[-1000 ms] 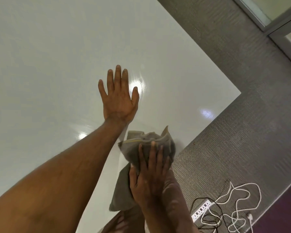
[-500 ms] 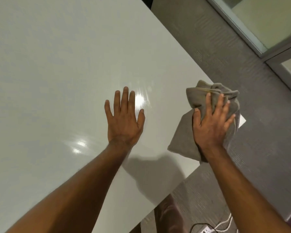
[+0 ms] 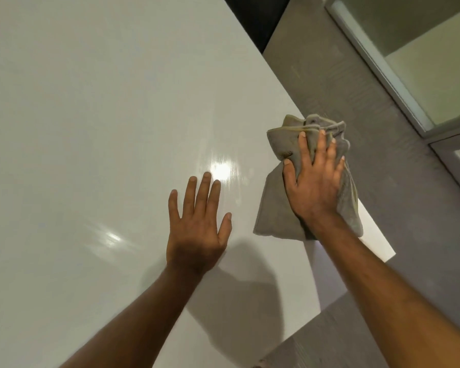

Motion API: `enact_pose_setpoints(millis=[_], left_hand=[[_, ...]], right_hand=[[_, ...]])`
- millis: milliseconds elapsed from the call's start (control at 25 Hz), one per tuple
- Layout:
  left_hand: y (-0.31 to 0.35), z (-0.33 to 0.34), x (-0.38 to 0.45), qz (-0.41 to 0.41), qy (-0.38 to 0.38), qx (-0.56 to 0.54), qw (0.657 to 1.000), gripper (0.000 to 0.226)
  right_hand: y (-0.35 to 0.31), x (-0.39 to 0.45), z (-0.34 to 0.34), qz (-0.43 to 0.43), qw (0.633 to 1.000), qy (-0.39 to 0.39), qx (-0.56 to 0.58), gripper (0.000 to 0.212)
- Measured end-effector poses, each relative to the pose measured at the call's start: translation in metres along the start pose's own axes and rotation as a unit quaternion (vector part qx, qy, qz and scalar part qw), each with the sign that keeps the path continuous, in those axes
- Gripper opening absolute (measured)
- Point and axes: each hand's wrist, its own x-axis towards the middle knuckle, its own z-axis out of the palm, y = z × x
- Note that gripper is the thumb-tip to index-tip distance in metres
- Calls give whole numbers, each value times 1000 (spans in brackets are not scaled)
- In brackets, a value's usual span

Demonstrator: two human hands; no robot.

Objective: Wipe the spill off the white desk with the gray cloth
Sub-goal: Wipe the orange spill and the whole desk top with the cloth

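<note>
The white desk fills the left and middle of the head view. My left hand lies flat on it, palm down, fingers apart, holding nothing. To its right, my right hand presses down on the bunched gray cloth, which sits on the desk near its right edge and corner. The cloth's far end is crumpled under my fingertips. Faint wet streaks and glare show on the desk just beyond my left fingertips; I cannot make out a distinct spill.
Gray carpet lies past the desk's right edge and near corner. A glass partition with a metal frame runs along the upper right. A dark gap shows beyond the desk's far edge.
My right hand has pushed the cloth from the desk's near edge out to the right edge and a little farther forward. My left hand stays flat on the desk.
</note>
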Motion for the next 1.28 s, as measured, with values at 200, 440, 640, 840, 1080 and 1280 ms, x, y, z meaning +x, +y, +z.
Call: enact_pose_setpoints(millis=[200, 440, 640, 840, 1080, 1280], left_hand=[[-1, -4, 9, -25, -85, -11, 996, 69], [-1, -4, 8, -37, -83, -27, 996, 68], [-1, -1, 8, -31, -73, -26, 997, 67], [-1, -3, 11, -36, -96, -11, 995, 68], [-1, -4, 6, -15, -52, -1, 999, 65], [0, -14, 10, -48, -135, -39, 989, 75]], right_hand=[[-38, 62, -2, -63, 998, -4, -7, 69], [-83, 134, -4, -134, 991, -6, -4, 69], [-108, 180, -9, -208, 978, -10, 2, 69], [-100, 179, -14, -304, 952, -38, 4, 68], [-69, 73, -1, -317, 948, -29, 25, 66], [-41, -61, 11, -160, 986, -11, 49, 67]])
